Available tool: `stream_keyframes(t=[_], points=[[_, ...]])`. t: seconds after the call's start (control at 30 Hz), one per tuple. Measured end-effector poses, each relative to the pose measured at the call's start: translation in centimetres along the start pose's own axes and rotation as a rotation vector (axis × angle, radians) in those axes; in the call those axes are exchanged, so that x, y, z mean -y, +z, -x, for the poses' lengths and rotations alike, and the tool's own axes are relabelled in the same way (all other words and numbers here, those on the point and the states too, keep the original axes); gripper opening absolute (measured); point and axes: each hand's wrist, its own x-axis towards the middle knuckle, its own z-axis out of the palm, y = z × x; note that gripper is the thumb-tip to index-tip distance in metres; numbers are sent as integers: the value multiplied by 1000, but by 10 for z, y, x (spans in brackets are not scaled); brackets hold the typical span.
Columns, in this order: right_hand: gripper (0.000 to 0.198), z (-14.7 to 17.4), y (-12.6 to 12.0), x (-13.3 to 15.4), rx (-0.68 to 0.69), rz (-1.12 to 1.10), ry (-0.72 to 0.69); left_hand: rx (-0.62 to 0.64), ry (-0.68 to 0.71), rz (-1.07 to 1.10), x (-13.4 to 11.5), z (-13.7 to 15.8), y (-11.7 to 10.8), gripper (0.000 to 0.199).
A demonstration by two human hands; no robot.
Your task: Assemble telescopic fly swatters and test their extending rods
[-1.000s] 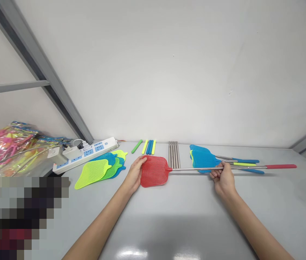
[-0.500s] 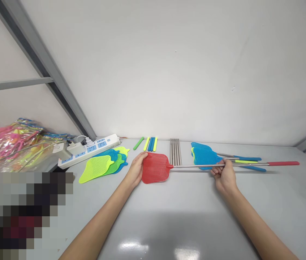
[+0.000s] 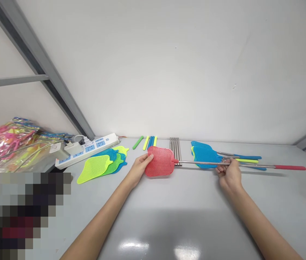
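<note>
The left hand [image 3: 139, 168] and right hand [image 3: 231, 175] grip the red swatter [image 3: 160, 163] in their fingers just above the counter [image 3: 190, 202]; it looks all joined, like the swatters [image 3: 207, 158] behind it, but some heads [image 3: 94, 169], grips [image 3: 138, 142] and rods [image 3: 175, 146] lie loose.

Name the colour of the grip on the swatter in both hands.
The grip is red; the head camera view shows it best.

Red swatter [image 3: 160, 161] shifted toward the desk's [image 3: 196, 196] right edge
Left hand [image 3: 139, 168] and right hand [image 3: 231, 174] moved along; its mesh end has swung toward the back edge.
</note>
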Motion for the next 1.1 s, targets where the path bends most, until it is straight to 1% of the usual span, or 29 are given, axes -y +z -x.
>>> stream_keyframes(t=[0.1,0.17,0.33,0.47,0.63,0.73,0.83,0.97,1.1], points=[[20,-4,-2,5,-26,-14,-19,117,-27,-169,-3,1,-4,26],[20,-6,-3,7,-33,-20,-23,166,-52,-206,-3,1,-7,26],[21,-8,-3,9,-34,-23,-38,132,-86,-195,1,-1,-10,24],[19,-7,-2,8,-33,-24,-49,130,-107,-198,3,-1,-10,24],[19,-8,-2,6,-43,-17,-30,80,-79,-158,3,-2,-13,39],[18,-7,-2,6,-44,-18,-21,112,-45,-173,0,-1,-14,48],[19,-6,-2,7,-37,-29,-18,145,-44,-176,-3,2,-12,52],[20,-5,-1,6,-25,-36,-14,188,-62,-148,-4,4,-10,52],[20,-6,-2,5,-16,-39,-12,155,-44,-110,-3,2,-9,41]])
